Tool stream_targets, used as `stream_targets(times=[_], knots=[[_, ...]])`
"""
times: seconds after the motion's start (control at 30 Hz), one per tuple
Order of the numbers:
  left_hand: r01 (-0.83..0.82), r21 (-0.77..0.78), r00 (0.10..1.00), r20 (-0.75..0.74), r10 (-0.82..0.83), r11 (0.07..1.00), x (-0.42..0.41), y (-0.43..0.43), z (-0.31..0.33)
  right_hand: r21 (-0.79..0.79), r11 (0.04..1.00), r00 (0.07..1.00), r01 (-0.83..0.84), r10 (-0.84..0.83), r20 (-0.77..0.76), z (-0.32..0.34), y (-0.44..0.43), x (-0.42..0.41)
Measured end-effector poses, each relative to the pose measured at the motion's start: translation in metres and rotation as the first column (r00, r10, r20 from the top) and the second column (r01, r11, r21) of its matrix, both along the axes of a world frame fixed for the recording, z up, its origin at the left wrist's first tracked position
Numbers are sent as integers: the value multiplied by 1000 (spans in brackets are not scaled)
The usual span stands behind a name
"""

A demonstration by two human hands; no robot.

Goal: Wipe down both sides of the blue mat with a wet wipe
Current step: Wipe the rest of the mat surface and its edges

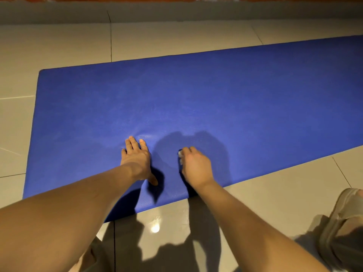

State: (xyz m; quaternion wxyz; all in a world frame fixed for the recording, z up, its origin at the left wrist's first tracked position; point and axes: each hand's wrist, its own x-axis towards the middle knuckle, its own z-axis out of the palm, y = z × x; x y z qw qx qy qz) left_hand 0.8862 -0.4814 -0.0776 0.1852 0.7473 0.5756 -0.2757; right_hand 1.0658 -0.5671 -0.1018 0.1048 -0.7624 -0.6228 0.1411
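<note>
The blue mat [196, 99] lies flat on the tiled floor and runs from the near left to the far right. My left hand [136, 160] presses flat on the mat near its front edge, fingers straight and spread. A little to the right, my right hand [193, 165] is curled round a small white wet wipe [180, 153] and holds it against the mat. Only a bit of the wipe shows at the fingertips; the rest is hidden under the hand.
Beige glossy floor tiles [275, 193] surround the mat. A grey skirting and a wall [176, 14] run along the back. A foot in a beige sandal [341, 218] stands at the lower right, off the mat.
</note>
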Motion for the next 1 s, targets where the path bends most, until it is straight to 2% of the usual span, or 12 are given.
stream_targets(times=[0.13,0.2,0.27,0.37,0.43,0.53,0.6,0.77,0.83,0.9,1.0], knots=[[3,-5,1000,-7,-3,1000,1,0,-2,-41,968,959,248,-239,155,-1,-6,77],[7,3,1000,-5,-7,1000,1,0,-2,-49,950,934,308,-292,205,-3,-10,88],[9,-6,1000,-6,-9,1000,1,0,-4,-39,946,935,321,-310,174,-5,-9,70],[7,-12,1000,-6,-7,1000,2,1,-4,-11,969,969,245,-245,39,-5,-13,8],[11,-15,1000,-13,-11,1000,2,1,-5,-28,988,988,155,-155,7,-4,-22,-28],[17,-14,1000,-7,-17,1000,0,0,-5,-10,1000,999,-29,29,26,-1,-29,-29],[13,-12,1000,6,-13,1000,-2,0,-6,-8,998,993,-70,70,97,-1,-27,-3],[17,-4,1000,-18,-17,1000,-1,0,-6,-74,961,942,265,-242,231,3,-32,84],[22,-9,998,-51,-22,1000,2,0,-4,-74,934,917,349,-324,233,5,-36,95],[28,-9,997,-71,-29,1000,3,0,-3,-63,927,917,371,-354,185,3,-34,76],[30,-10,997,-69,-31,999,4,1,-2,-17,952,952,305,-304,44,1,-32,12]])
